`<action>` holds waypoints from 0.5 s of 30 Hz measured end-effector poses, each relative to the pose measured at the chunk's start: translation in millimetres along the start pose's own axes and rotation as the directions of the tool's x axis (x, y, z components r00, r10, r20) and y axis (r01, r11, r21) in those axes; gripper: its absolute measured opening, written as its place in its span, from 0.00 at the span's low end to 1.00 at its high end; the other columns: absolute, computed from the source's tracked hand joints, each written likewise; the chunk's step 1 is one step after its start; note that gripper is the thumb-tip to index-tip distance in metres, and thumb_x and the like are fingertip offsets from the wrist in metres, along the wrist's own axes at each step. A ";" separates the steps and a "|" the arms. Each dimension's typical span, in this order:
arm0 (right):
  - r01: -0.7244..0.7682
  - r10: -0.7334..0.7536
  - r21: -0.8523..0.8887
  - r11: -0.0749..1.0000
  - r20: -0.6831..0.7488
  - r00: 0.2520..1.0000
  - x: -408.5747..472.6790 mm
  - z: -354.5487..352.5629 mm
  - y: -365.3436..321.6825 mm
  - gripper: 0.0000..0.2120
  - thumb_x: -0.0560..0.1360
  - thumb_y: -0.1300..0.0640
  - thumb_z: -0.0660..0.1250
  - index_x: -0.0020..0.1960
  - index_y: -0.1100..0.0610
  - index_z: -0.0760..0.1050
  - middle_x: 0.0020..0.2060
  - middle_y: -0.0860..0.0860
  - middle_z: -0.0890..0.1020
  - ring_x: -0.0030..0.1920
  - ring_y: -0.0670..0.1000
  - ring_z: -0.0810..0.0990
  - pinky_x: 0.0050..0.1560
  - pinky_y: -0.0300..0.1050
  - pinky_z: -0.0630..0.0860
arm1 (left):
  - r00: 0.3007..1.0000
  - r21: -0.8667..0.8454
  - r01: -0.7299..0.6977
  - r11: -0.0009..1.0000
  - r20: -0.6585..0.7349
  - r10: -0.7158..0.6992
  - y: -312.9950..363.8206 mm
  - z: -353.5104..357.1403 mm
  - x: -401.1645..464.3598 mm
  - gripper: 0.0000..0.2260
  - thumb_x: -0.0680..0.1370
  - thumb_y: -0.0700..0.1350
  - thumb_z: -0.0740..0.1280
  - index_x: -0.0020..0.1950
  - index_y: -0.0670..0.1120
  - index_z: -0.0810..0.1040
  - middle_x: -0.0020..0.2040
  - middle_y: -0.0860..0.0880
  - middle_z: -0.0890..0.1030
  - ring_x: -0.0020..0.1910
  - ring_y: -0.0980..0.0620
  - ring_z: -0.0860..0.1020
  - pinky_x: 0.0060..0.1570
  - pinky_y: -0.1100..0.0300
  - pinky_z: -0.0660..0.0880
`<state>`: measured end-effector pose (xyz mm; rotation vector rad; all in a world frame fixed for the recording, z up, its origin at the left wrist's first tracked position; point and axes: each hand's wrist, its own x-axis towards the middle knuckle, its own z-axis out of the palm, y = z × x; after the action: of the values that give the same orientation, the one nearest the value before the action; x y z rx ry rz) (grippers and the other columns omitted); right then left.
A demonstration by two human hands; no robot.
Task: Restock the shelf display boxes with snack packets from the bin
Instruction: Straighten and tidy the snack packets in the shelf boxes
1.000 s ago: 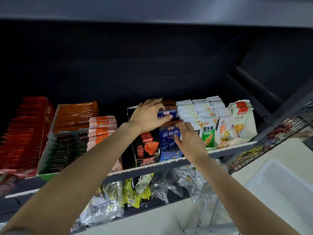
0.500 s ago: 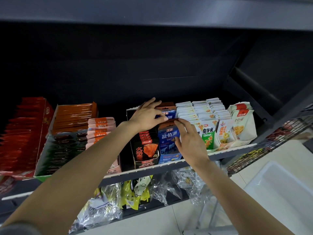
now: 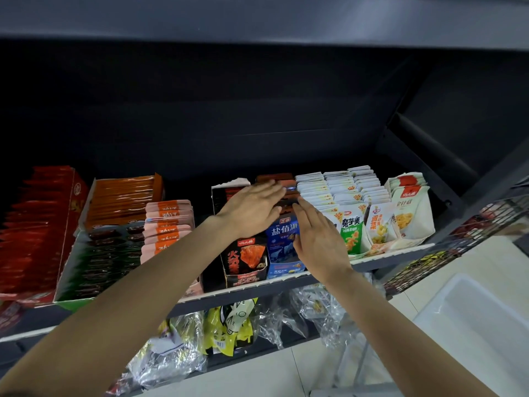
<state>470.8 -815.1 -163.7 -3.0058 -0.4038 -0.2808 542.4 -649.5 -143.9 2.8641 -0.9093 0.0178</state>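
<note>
Both palms flat, fingers straight, nothing gripped: left hand (image 3: 252, 209) atop black box (image 3: 244, 260), right hand (image 3: 316, 239) against blue box (image 3: 283, 247). I judge tamping step (packets seated); next I'd fetch more from the bin (image 3: 472, 325).

Two bare forearms are reaching forward and up, converging. The left hand (image 3: 252, 209) is lying palm down, fingers (image 3: 273, 186) straight and together. The right hand (image 3: 317, 239) is angling inward beside it, fingers extended, nearly touching the left.
</note>
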 end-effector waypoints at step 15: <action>0.015 -0.014 -0.013 1.000 0.052 0.999 14.3 -6.5 -1.9 0.31 0.79 0.58 0.57 0.77 0.59 0.44 0.76 0.51 0.50 0.75 0.49 0.50 0.74 0.42 0.45 | 0.979 -0.228 0.203 0.952 0.067 -0.193 -10.2 -8.5 4.9 0.21 0.83 0.49 0.47 0.76 0.50 0.57 0.78 0.52 0.52 0.76 0.56 0.49 0.74 0.59 0.44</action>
<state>482.8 -810.5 -154.4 -3.0295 -0.4302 -0.2077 552.5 -642.9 -136.6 2.7275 -0.5813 -0.1631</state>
